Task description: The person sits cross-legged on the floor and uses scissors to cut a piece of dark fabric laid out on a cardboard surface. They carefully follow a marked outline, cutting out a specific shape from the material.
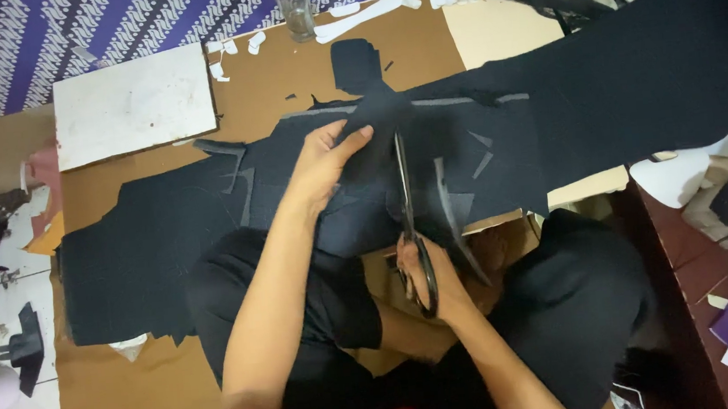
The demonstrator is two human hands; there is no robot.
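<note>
On brown cardboard [282,71]: left hand [325,160] flat, fingers spread, pinning black fabric [497,123]; right hand [427,278] gripping black scissors [409,218], blades pointing far.

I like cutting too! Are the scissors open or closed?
Open. The scissors' two blades spread apart over the dark cloth, held by the right hand.
</note>
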